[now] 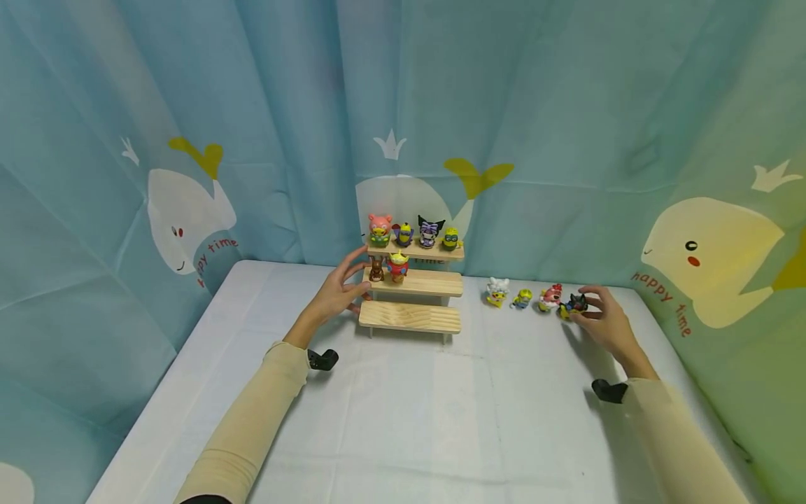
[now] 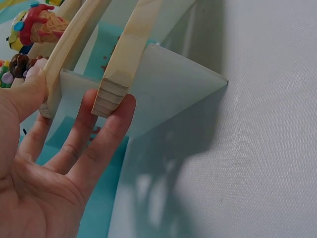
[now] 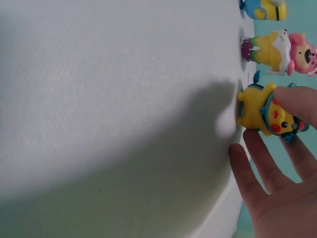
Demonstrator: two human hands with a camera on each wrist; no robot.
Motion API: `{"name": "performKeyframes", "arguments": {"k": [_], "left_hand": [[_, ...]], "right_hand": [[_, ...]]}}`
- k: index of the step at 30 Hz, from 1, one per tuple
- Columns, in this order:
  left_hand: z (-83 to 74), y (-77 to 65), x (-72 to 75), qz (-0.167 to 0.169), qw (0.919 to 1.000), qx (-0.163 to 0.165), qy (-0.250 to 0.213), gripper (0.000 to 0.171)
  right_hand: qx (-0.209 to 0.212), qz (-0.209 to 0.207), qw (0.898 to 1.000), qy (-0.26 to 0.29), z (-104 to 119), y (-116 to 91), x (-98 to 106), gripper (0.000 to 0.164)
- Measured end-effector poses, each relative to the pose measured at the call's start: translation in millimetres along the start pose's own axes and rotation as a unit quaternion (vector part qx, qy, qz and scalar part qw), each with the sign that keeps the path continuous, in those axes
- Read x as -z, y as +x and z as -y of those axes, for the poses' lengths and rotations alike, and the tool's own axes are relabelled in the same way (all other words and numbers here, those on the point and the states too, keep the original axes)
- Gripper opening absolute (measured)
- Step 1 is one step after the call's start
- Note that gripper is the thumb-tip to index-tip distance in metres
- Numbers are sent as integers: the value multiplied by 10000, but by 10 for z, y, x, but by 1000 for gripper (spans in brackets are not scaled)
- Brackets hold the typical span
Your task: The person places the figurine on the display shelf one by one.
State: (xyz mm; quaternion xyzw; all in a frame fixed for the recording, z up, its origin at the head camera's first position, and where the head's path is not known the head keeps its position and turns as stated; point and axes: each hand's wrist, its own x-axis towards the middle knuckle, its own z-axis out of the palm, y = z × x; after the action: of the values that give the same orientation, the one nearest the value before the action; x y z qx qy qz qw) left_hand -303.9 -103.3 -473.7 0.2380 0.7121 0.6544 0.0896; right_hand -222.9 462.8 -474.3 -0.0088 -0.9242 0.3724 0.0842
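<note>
The left hand (image 1: 340,288), fingers spread wide, rests its fingertips against the left end of a three-step wooden shelf (image 1: 411,316) that carries small figures. The right hand (image 1: 606,318) pinches a yellow and black figure (image 1: 574,305) standing on the white surface (image 1: 403,420), the last of four in a row just beyond its fingertips.

Both arms reach forward in cream sleeves, each with a dark camera mount at the wrist. The left hand (image 1: 340,290) is raised on the left, palm turned right, fingers (image 2: 101,131) straight and a little spread, thumb up and apart from them; fingertips and thumb press against something. The right hand (image 1: 604,318) lies low at the far right, palm down, fingers loosely extended leftward, the thumb and forefinger tips touching something small.
</note>
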Motion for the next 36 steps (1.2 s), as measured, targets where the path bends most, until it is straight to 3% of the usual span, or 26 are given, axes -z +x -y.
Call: {"name": "performKeyframes", "arguments": {"k": [6, 19, 29, 36], "left_hand": [[-3, -5, 2, -25, 10000, 14, -3, 75], [-19, -11, -6, -38, 10000, 15, 39, 75], [-30, 30, -62, 104, 9999, -46, 45, 76], [-54, -36, -21, -48, 9999, 117, 44, 76]], "right_hand": [[-53, -132, 9997, -189, -4, 9, -12, 48], [-49, -258, 9993, -276, 1, -4, -34, 46], [300, -431, 9965, -646, -7, -109, 72, 43], [643, -458, 9948, -647, 99, -112, 135, 42]]}}
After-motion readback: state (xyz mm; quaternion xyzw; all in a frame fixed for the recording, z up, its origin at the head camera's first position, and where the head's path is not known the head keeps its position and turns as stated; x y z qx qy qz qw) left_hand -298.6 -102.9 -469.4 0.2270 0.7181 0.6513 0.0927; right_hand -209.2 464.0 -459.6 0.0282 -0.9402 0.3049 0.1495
